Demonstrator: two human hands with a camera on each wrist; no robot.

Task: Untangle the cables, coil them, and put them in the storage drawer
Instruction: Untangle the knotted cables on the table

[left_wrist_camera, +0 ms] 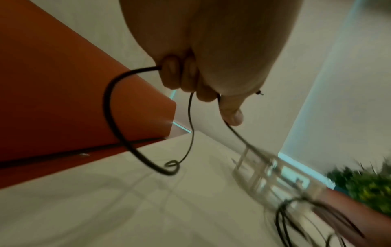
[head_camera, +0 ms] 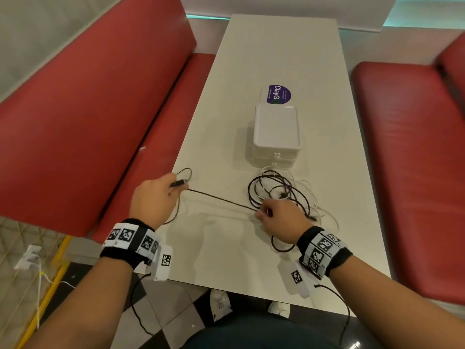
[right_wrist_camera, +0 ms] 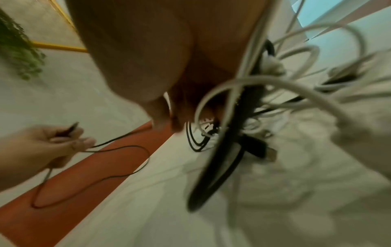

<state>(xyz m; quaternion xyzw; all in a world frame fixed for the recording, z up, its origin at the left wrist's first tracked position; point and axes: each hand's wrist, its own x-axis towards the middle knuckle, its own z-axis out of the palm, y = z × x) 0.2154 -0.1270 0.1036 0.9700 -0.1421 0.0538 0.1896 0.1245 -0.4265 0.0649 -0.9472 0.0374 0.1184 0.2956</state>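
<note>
While the left hand (head_camera: pixel 152 199) curls its fingers (left_wrist_camera: pixel 175 75) around the black cable (head_camera: pixel 219 197) near its plug, the right hand (head_camera: pixel 281 217) pinches that cable beside the tangle (head_camera: pixel 281 191) on the counter (head_camera: pixel 276 59), just before the closed storage drawer (head_camera: pixel 276 132).

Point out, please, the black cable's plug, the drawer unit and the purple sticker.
black cable's plug (head_camera: pixel 179 182), head view, on the connector body.
drawer unit (head_camera: pixel 276 127), head view, on its top.
purple sticker (head_camera: pixel 278 94), head view, on its middle.

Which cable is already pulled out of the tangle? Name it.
The black cable: held by both hands, stretched straight between left hand and right hand. White cables stay tangled.
</note>
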